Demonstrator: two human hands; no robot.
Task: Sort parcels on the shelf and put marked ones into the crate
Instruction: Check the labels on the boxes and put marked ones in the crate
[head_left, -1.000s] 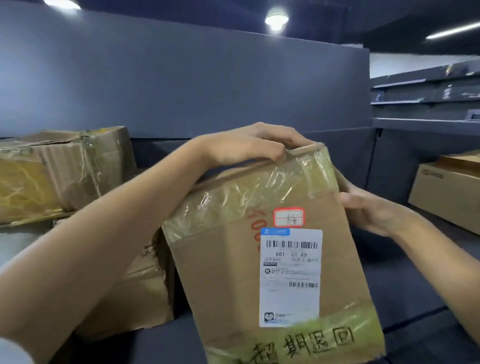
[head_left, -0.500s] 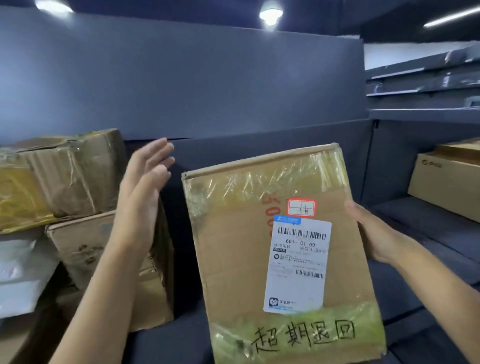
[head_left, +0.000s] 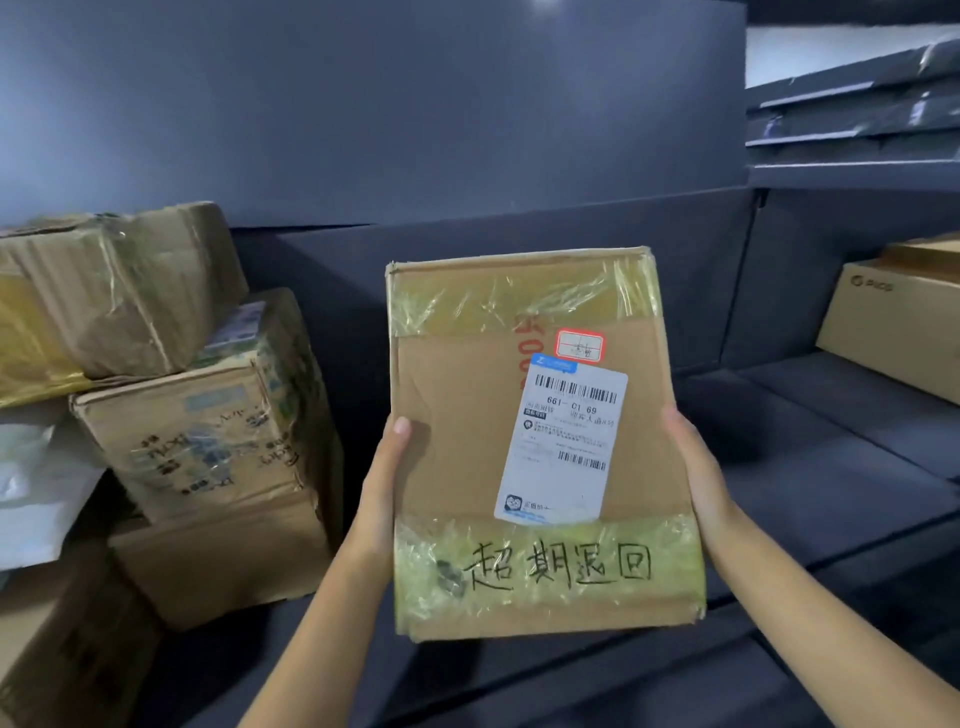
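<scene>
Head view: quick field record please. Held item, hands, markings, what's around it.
held: parcel, upright, front to camera
left hand: grips left edge, thumb on front
right hand: grips right edge
label: white, barcoded, on front
sticker: red-bordered, just above label
writing: black, by hand, on tape at the bottom
left side: stacked boxes
right side: box on shelf
crate: not in view

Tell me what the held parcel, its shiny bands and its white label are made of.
The parcel: matte brown cardboard, judging by creases and dented edges. The tape bands: glossy yellowish clear plastic, wrinkled and glinting. The shipping label: likely smooth white sticker paper, printed with barcodes.
</scene>
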